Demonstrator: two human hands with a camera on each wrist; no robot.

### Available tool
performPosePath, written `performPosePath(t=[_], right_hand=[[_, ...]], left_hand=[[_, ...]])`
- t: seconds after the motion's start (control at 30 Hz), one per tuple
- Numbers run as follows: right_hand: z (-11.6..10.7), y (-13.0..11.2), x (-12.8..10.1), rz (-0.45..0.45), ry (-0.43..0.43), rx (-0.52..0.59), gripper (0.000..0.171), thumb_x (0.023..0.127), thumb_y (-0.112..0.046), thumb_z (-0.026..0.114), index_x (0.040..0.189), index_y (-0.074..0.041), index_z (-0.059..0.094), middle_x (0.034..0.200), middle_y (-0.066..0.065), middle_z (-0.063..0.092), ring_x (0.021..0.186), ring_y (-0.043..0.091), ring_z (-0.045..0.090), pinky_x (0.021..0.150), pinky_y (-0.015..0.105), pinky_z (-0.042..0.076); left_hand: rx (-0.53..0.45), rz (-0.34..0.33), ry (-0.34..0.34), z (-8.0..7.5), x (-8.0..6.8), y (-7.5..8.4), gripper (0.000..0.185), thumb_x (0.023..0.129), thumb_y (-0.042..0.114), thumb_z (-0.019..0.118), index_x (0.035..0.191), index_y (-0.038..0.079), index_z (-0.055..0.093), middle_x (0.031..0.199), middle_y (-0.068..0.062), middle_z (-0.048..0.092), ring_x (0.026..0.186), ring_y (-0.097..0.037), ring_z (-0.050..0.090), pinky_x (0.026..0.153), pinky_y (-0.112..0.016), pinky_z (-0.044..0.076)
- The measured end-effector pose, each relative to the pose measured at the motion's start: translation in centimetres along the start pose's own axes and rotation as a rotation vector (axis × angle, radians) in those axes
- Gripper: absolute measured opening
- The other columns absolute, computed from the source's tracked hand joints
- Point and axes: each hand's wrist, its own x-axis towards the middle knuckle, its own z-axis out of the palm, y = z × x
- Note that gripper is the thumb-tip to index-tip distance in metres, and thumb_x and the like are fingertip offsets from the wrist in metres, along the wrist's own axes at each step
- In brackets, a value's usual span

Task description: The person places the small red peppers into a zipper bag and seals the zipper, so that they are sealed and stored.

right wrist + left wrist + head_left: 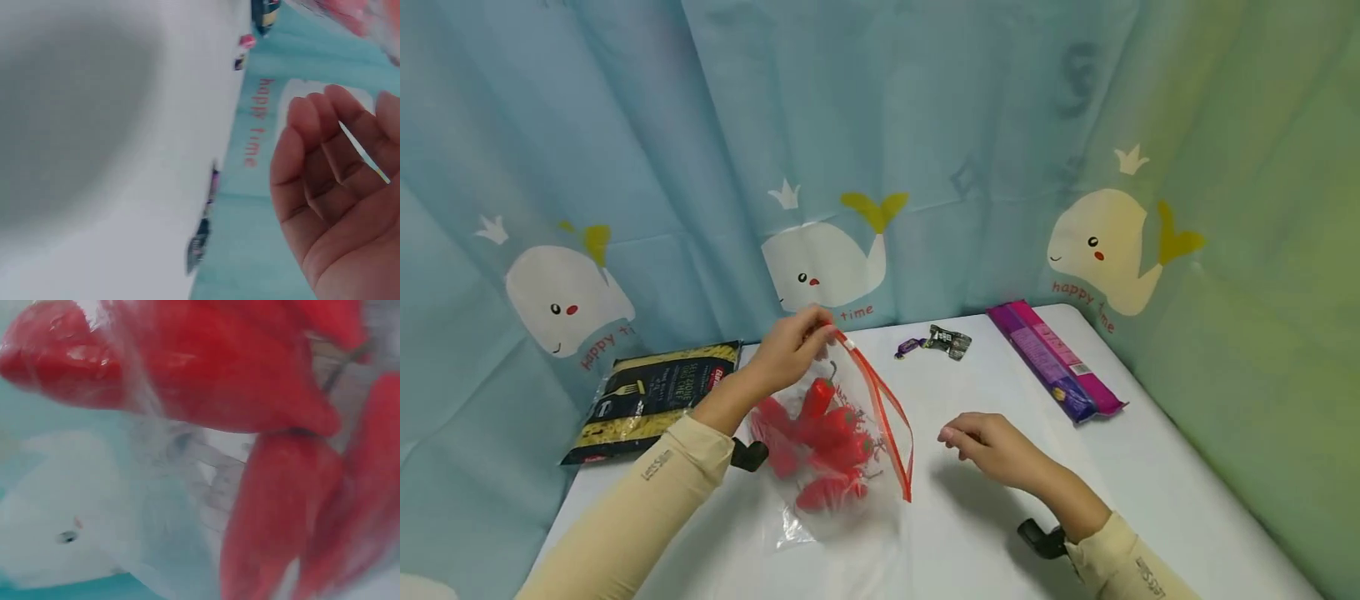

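The left hand (790, 350) pinches the top corner of a clear zip bag (850, 450) by its red seal strip, lifting that corner while the bag's lower part rests on the white tabletop (1150, 467). Inside the bag lie several red chili peppers (823, 442), heaped toward the bottom; the left wrist view shows them close up and blurred through the plastic (206, 381). The bag's mouth looks parted, the red strip running down in two lines toward the right hand. The right hand (992, 446) hovers just above the tabletop near the bag's open edge, holding nothing, its fingers loosely curled; the right wrist view shows its palm empty (331, 206). By my reading, the step in hand is handling the bag's opening, with one corner secured and the other side free. A next move would call for the right hand to take the far side of the seal so both edges are under control. Further back lie a pasta packet (651, 396), two small wrapped sweets (936, 342) and a purple packet (1052, 358), well apart from the hands.
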Motion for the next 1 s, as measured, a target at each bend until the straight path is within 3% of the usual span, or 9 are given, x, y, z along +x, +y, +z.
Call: performPosePath(t=[0.2, 0.27, 0.33, 0.5, 0.7, 0.87, 1.0], right_hand=[[-1.5, -2.0, -0.5, -0.069, 0.065, 0.082, 0.023, 0.106, -0.014, 0.049, 0.102, -0.017, 0.072, 0.090, -0.007, 0.067, 0.077, 0.016, 0.066, 0.071, 0.031, 0.054], [-2.1, -2.7, -0.6, -0.126, 0.096, 0.100, 0.023, 0.105, -0.009, 0.050, 0.103, -0.017, 0.071, 0.091, -0.007, 0.067, 0.077, 0.016, 0.066, 0.071, 0.032, 0.055], [-2.8, -3.2, -0.6, -0.183, 0.152, 0.078, 0.022, 0.103, -0.004, 0.053, 0.105, -0.017, 0.071, 0.091, -0.007, 0.068, 0.076, 0.015, 0.066, 0.068, 0.031, 0.054], [-4.3, -4.0, -0.2, -0.215, 0.320, -0.051, 0.019, 0.096, -0.005, 0.065, 0.103, -0.021, 0.072, 0.090, -0.008, 0.068, 0.076, 0.009, 0.063, 0.062, 0.026, 0.049], [-5.5, -5.8, 0.7, -0.284, 0.336, -0.105, 0.022, 0.092, -0.004, 0.071, 0.104, -0.023, 0.072, 0.098, -0.009, 0.069, 0.085, 0.006, 0.062, 0.070, 0.023, 0.050], [-6.8, -10.3, 2.1, -0.453, 0.326, -0.137, 0.029, 0.087, 0.001, 0.073, 0.110, -0.017, 0.072, 0.103, -0.009, 0.068, 0.086, 0.005, 0.060, 0.072, 0.022, 0.047], [-7.2, -15.3, 4.0, -0.608, 0.290, -0.182, 0.023, 0.091, -0.008, 0.073, 0.113, -0.013, 0.072, 0.108, -0.005, 0.069, 0.089, 0.009, 0.064, 0.073, 0.024, 0.050]], left_hand=[[0.169, 0.386, 0.419, -2.9, -1.4, 4.4, 0.024, 0.105, 0.023, 0.049, 0.104, 0.000, 0.056, 0.074, -0.007, 0.058, 0.058, -0.015, 0.056, 0.054, -0.028, 0.046], [0.213, 0.476, 0.520, -3.3, -1.6, 5.5, 0.031, 0.106, 0.028, 0.047, 0.103, -0.002, 0.055, 0.072, -0.009, 0.055, 0.055, -0.015, 0.053, 0.051, -0.027, 0.043], [0.222, 0.517, 0.589, -3.5, -1.7, 6.3, 0.031, 0.106, 0.028, 0.047, 0.103, -0.003, 0.053, 0.072, -0.010, 0.054, 0.053, -0.016, 0.050, 0.051, -0.026, 0.041], [0.236, 0.524, 0.652, -3.6, -2.2, 7.5, 0.031, 0.106, 0.027, 0.047, 0.102, -0.003, 0.051, 0.075, -0.013, 0.052, 0.052, -0.015, 0.043, 0.051, -0.026, 0.035], [0.280, 0.521, 0.658, -3.4, -3.3, 8.5, 0.033, 0.106, 0.029, 0.047, 0.102, -0.003, 0.052, 0.074, -0.012, 0.052, 0.048, -0.014, 0.038, 0.046, -0.028, 0.033], [0.280, 0.570, 0.644, -3.2, -4.0, 9.9, 0.031, 0.107, 0.028, 0.046, 0.101, -0.003, 0.051, 0.074, -0.010, 0.052, 0.047, -0.013, 0.038, 0.044, -0.027, 0.032], [0.286, 0.643, 0.646, -3.1, -4.4, 11.3, 0.028, 0.107, 0.024, 0.047, 0.100, -0.003, 0.051, 0.075, -0.009, 0.054, 0.049, -0.013, 0.040, 0.044, -0.026, 0.035]])
